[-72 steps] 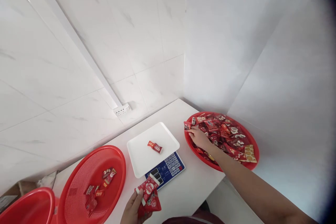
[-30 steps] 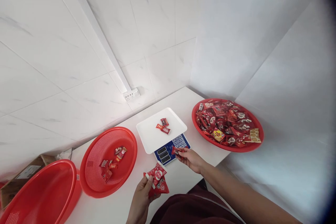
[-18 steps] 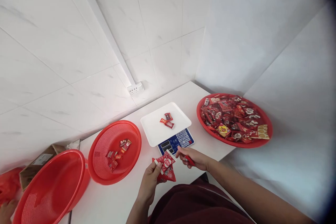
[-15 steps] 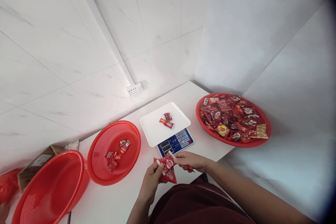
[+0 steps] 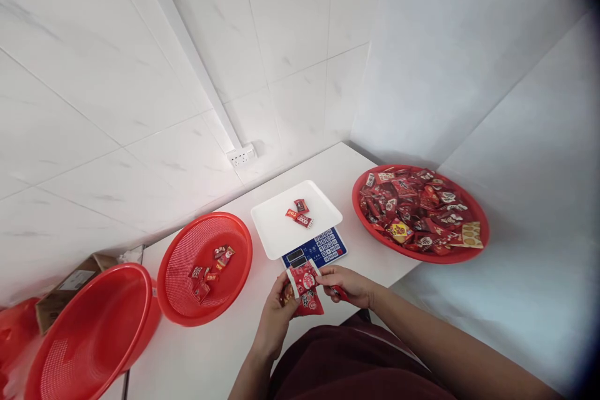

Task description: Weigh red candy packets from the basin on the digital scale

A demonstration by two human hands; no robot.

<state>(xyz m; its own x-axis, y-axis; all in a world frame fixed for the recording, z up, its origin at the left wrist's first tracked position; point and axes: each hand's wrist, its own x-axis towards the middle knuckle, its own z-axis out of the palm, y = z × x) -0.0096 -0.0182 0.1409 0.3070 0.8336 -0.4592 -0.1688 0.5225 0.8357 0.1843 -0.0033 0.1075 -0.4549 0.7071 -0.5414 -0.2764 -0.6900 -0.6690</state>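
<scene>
My left hand (image 5: 277,312) is closed on red snack packets (image 5: 310,305) in front of the scale. A red packet with white ends (image 5: 304,277) lies over them, and the fingers of my right hand (image 5: 345,285) pinch its right edge. Another red packet (image 5: 339,292) is tucked in my right palm, mostly hidden. Just beyond my hands is a digital scale with a blue keypad (image 5: 328,245). On its white tray (image 5: 272,234) lie a few small red packets (image 5: 300,212).
A red basin (image 5: 485,234) heaped with red packets stands at the right. Left of the scale is a red basket (image 5: 244,225) with several packets inside. Farther left are another red basket (image 5: 94,337) and a cardboard box (image 5: 70,287). A socket strip (image 5: 242,155) is on the tiled wall.
The packets in my hands have shifted slightly to the right and turned, so the white-ended one sits more level. The view has moved a little; the tray's packets are unchanged.
</scene>
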